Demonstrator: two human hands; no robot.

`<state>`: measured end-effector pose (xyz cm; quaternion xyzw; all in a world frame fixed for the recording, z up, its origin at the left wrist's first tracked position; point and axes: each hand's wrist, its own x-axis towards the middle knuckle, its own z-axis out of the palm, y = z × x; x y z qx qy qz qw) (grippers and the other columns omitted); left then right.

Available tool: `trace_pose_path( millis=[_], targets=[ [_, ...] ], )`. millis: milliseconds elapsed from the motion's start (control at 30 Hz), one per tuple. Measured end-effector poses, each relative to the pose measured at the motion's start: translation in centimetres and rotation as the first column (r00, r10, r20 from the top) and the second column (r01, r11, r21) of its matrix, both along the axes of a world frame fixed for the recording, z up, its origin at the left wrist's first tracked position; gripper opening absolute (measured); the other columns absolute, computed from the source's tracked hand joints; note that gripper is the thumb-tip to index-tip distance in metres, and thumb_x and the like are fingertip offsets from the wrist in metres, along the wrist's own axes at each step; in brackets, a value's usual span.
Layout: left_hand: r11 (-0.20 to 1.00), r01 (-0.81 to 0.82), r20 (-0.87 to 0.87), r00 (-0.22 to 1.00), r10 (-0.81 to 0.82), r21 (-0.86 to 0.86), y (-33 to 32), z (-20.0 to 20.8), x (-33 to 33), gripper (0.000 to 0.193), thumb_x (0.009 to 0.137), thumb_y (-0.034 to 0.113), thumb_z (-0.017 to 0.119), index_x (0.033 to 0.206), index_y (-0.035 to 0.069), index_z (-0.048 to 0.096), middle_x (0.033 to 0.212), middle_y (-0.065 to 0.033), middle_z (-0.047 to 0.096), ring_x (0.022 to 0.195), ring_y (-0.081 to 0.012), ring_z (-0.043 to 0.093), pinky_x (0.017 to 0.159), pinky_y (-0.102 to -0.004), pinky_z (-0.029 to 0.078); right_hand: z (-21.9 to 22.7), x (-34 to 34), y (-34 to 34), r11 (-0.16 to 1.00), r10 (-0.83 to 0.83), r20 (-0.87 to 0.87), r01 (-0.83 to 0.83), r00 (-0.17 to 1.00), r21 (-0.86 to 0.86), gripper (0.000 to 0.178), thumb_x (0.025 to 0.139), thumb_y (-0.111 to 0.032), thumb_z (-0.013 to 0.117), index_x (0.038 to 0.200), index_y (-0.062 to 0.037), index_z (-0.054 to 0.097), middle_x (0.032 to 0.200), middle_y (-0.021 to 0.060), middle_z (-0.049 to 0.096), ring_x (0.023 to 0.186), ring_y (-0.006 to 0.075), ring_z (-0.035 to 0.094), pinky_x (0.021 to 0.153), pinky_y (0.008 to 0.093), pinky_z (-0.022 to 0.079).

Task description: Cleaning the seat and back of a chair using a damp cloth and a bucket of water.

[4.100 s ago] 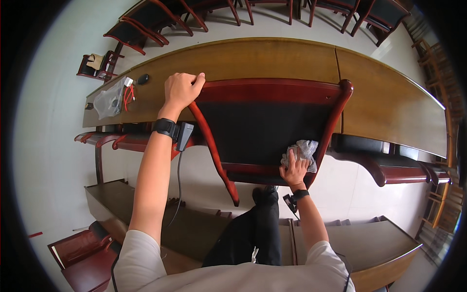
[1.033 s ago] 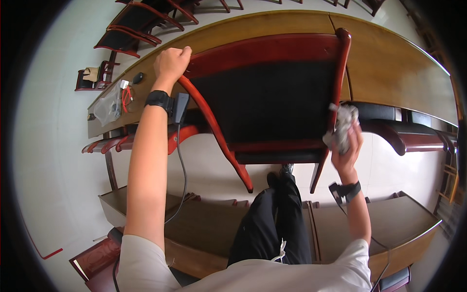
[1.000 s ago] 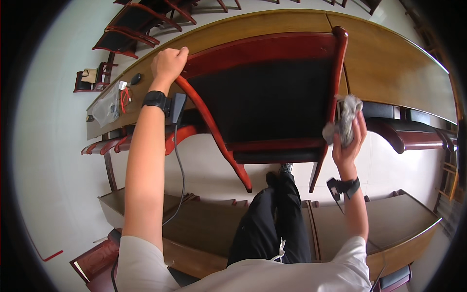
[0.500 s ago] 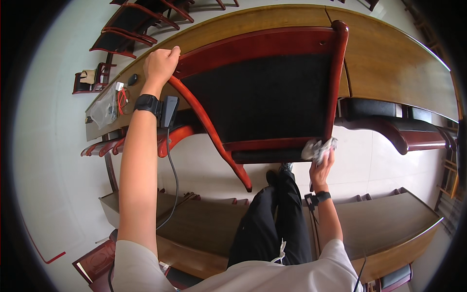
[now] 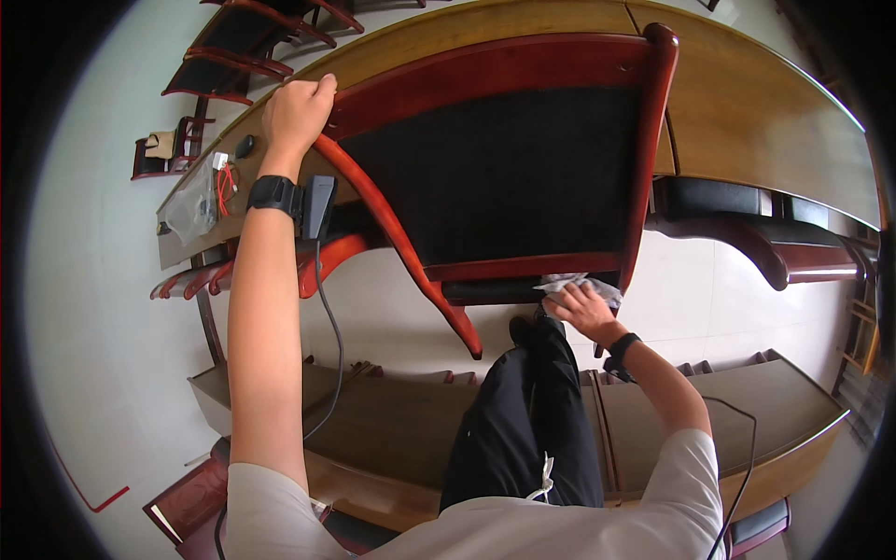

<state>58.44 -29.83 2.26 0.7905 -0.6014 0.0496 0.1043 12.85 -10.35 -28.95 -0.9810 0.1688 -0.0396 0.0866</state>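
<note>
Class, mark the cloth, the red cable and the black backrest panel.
Cloth (image 5: 606, 291): head view, its exposed right part.
Red cable (image 5: 224, 187): head view, its middle strands.
Black backrest panel (image 5: 504, 177): head view, its centre.

Left grip (image 5: 297, 114) on red-framed chair (image 5: 504, 177), right grip (image 5: 582, 311) over grey cloth (image 5: 604, 289), wooden table (image 5: 756, 117)

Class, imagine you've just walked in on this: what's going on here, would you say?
A person stands behind a red-framed chair with a black back. Their left hand grips the top left corner of the backrest. Their right hand lies over a crumpled grey cloth, which is against the chair just below the backrest's lower rail, towards the right. Beyond the chair is a long wooden table, with a clear plastic bag and a red cable at its left end.
</note>
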Motion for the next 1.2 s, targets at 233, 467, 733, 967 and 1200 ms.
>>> trace_pose_path(
  millis=[233, 467, 733, 967, 1200],
  targets=[
    [0.999, 0.036, 0.006, 0.999, -0.036, -0.018, -0.3, -0.3, -0.5, 0.053, 0.087, 0.048, 0.048, 0.065, 0.001, 0.062, 0.061, -0.0164, 0.061, 0.065, -0.0381, 0.060, 0.061, -0.0442, 0.046, -2.1, 14.8, 4.8, 0.997, 0.014, 0.120, -0.023, 0.993, 0.077, 0.044, 0.090, -0.020, 0.050, 0.134, -0.0143, 0.046, 0.136, 0.0155, 0.047, 0.127, 0.0332, 0.046, 0.100, 0.0499, 0.040],
    [0.999, -0.005, -0.025, 1.000, 0.006, 0.039, -0.4, 0.1, -0.2, 0.052, 0.089, 0.049, 0.049, 0.075, 0.002, 0.068, 0.071, -0.0209, 0.063, 0.072, -0.0414, 0.061, 0.064, -0.0434, 0.045, -2.0, 21.8, 7.1, 0.983, -0.029, 0.200, -0.009, 0.979, 0.186, 0.096, 0.047, -0.018, 0.087, 0.131, -0.0038, 0.044, 0.136, 0.0173, 0.044, 0.135, 0.0348, 0.036, 0.108, 0.0453, 0.032],
    [0.987, -0.025, 0.000, 1.000, 0.025, 0.159, 0.2, 1.3, -1.9, 0.048, 0.090, 0.047, 0.047, 0.071, 0.011, 0.072, 0.076, -0.0157, 0.069, 0.081, -0.0390, 0.066, 0.074, -0.0468, 0.051, 11.2, 22.1, -1.5, 0.990, -0.079, 0.709, -0.025, 0.701, 0.135, 0.061, 0.074, -0.011, 0.069, 0.132, -0.0197, 0.052, 0.150, 0.0175, 0.036, 0.139, 0.0369, 0.034, 0.098, 0.0479, 0.040],
    [0.988, 0.032, -0.071, 0.997, -0.022, 0.150, -0.1, 1.1, -1.8, 0.047, 0.089, 0.044, 0.048, 0.066, 0.010, 0.070, 0.069, -0.0147, 0.067, 0.073, -0.0372, 0.065, 0.071, -0.0450, 0.051, 16.1, 33.9, -10.8, 0.967, -0.133, 0.492, 0.221, 0.860, -0.124, 0.039, 0.084, -0.018, 0.056, 0.123, -0.0183, 0.056, 0.147, 0.0137, 0.039, 0.141, 0.0345, 0.030, 0.104, 0.0481, 0.037],
    [0.989, 0.035, -0.032, 0.999, -0.031, 0.144, 0.4, 1.4, -0.9, 0.047, 0.088, 0.043, 0.048, 0.060, 0.009, 0.066, 0.060, -0.0126, 0.063, 0.065, -0.0359, 0.062, 0.065, -0.0450, 0.050, -0.7, 33.3, 5.8, 0.998, 0.050, 0.210, -0.054, 0.977, 0.013, 0.032, 0.090, -0.020, 0.048, 0.119, -0.0072, 0.055, 0.117, 0.0102, 0.060, 0.108, 0.0224, 0.059, 0.093, 0.0339, 0.045]
  ],
)
